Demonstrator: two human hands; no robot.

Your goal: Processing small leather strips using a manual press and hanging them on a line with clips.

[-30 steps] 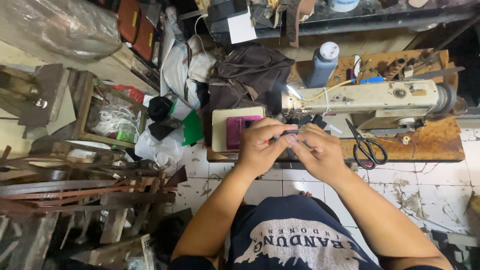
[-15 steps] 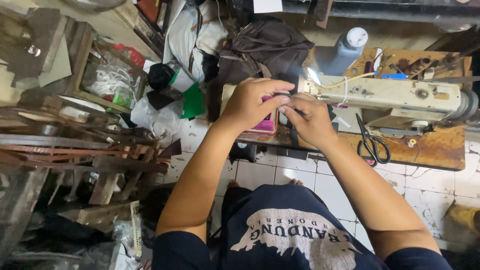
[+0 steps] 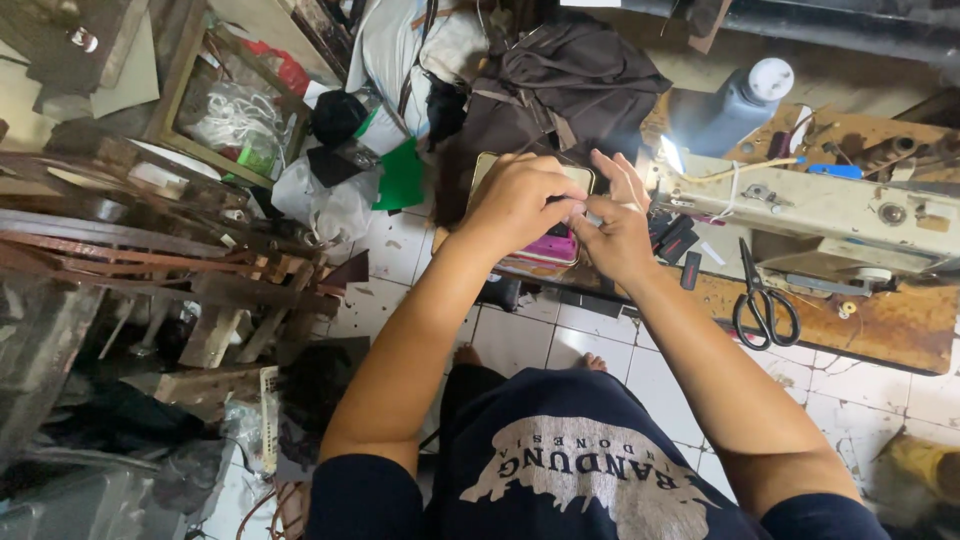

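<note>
Because both the left hand (image 3: 520, 205) and right hand (image 3: 615, 235) pinch something small and hidden beside the sewing machine (image 3: 830, 215), it might slip and drop to the tiled floor (image 3: 560, 335).

Left hand (image 3: 520, 205) and right hand (image 3: 615, 230) touching over pink box (image 3: 548, 248), sewing machine (image 3: 830, 205), scissors (image 3: 765, 300) beside

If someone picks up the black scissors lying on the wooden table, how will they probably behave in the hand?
The scissors look like metal with large black loops, so they are probably stiff and rather heavy for their size. They lie flat on the wooden table, so rolling seems unlikely. Lifted by one loop, the blades may swing open at the pivot.
</note>
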